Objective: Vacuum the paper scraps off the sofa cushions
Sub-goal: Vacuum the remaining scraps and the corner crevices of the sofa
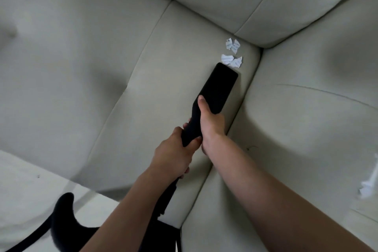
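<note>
Vacuum nozzle: black, flat and wide, lying on the seat cushion at frame centre, front edge pointing to the upper right.

Right hand: grasps the nozzle neck from the right side, thumb laid along the top face. Left hand: wrapped around the black tube just behind the right hand, fingers curled under it. The two hands are nearly touching.

Paper scraps: two small white clusters on the same cushion, directly ahead of the nozzle. The nearer cluster lies at the nozzle's front edge; whether it touches cannot be told. The farther cluster lies just beyond, near the cushion's upper right corner.

Edges:
- Right of the nozzle, only a narrow strip of cushion separates it from the crease where the adjoining cushion begins.
- Ahead of the scraps, the cushion ends at the backrest.
- Left of the nozzle, a broad stretch of cushion runs to a stitched seam.

Further white paper, blurred, lies on the adjoining cushion at the right edge of the frame, well apart from the nozzle.

Lower left: pale floor and a curved black hose.
</note>
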